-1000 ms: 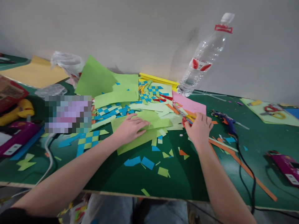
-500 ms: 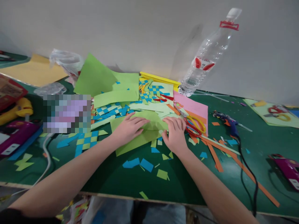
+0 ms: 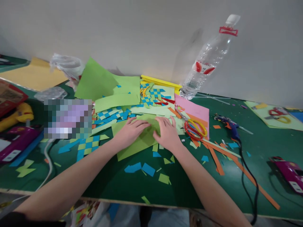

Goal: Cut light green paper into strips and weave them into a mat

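Flat lime-green paper sheet [image 3: 143,141]: likely light, creasable; hold by edges. Left hand [image 3: 132,131], right hand [image 3: 167,132]: fingers loosely spread over it, nothing visibly gripped.

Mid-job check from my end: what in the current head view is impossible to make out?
In the head view:
- Part of the green sheet: hidden beneath the left hand and right hand.
- Whatever lies behind the pixelated patch: masked.
- Small print on the bottle label: too small.
- Far end of the right-side purple device: cut off by the right edge.
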The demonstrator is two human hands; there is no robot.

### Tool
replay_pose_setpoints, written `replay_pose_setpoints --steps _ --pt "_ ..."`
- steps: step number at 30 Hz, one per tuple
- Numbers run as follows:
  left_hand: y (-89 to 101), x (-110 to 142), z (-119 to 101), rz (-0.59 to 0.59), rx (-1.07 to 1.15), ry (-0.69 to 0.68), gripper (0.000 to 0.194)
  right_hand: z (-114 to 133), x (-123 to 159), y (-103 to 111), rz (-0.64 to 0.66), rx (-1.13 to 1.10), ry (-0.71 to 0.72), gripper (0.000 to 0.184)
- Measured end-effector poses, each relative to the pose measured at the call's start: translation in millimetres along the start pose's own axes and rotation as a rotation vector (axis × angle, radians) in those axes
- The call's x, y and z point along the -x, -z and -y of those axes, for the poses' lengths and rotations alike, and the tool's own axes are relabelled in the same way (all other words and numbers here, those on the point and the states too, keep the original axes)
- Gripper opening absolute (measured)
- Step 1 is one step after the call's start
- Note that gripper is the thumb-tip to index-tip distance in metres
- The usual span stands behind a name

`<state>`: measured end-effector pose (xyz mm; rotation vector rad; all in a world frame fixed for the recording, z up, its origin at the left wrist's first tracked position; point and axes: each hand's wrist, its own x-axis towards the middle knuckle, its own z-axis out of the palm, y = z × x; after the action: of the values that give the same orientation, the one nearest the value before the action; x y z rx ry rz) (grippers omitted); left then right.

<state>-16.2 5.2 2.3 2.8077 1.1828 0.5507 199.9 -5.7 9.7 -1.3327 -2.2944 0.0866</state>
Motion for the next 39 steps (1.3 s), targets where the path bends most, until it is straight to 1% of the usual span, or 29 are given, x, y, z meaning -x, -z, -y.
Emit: replay_pose_setpoints --steps 2,3,7,10,13,17,20,24,28,32,35,39 --pt "-0.2 0.2 0.9 0.002 0.004 0.008 0.04 3.6 0.0 -2.9 -0.011 -0.031 -0.059 0.039" --pt "-0.2 0.2 1.3 0.005 0.004 0.013 0.041 4.7 1.4 -3.9 -0.004 -0.041 -0.055 0.039" --pt "-0.4 -0.6 3.1 0.011 -0.007 0.016 0.041 2.1 10.4 -3.5 0.059 -0.027 0.063 0.044" --pt "-0.2 -1.7 3.5 0.016 -0.011 0.01 0.039 -5.5 12.7 -0.3 0.053 0.005 0.046 0.045" --pt "0.8 -2.4 2.9 0.034 -0.016 0.009 0.039 -15.0 10.4 3.4 0.047 0.029 0.046 0.038" --pt "1.8 -2.5 2.4 0.069 -0.017 0.01 0.039 -26.4 7.8 7.2 0.051 0.031 0.093 0.025" --pt "2.7 -2.7 1.6 0.09 -0.024 0.02 0.037 -30.3 8.2 8.6 0.059 0.031 0.126 0.017" --pt "5.1 -3.6 0.1 0.111 -0.024 0.014 0.03 -28.9 9.9 10.5 0.057 0.03 0.139 0.017" --pt "6.0 -4.1 0.7 0.082 -0.037 -0.001 0.029 -25.9 10.2 12.7 0.048 0.033 0.133 0.024" --pt "5.1 -3.1 2.3 0.049 -0.066 -0.024 0.028 -24.2 9.3 13.8 0.079 0.029 0.149 0.025" --pt "4.9 -2.5 1.9 0.05 -0.087 -0.047 0.028 -23.7 8.8 13.8 0.094 0.03 0.164 0.023" --pt "5.8 -2.8 -1.9 0.072 -0.103 -0.041 0.028 -24.9 7.9 11.7 0.099 0.028 0.18 0.016"
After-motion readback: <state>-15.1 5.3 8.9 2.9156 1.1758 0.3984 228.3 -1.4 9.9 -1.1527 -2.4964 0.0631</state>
